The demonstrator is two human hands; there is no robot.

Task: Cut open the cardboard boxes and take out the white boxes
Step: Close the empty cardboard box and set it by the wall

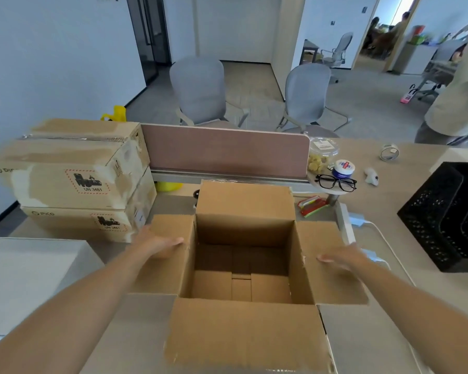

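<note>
An open cardboard box point(243, 333) stands on the desk right in front of me, all its flaps folded outward. Only brown cardboard shows inside it. My left hand point(157, 242) lies flat on the left flap with its fingers straight. My right hand point(341, 257) hovers over or touches the right flap, fingers extended and blurred. Two taped cardboard boxes point(73, 171) marked UN 3481 are stacked at the left. A white box point(30, 276) sits at the near left, partly out of frame.
A black perforated crate point(443, 211) stands at the right. Glasses point(335, 182), a jar, a snack tub, a red item point(312, 205), a tape roll point(389, 151) and a white cable point(389, 247) lie behind and right of the box. A partition point(224, 152), chairs and a standing person point(459, 103) are beyond.
</note>
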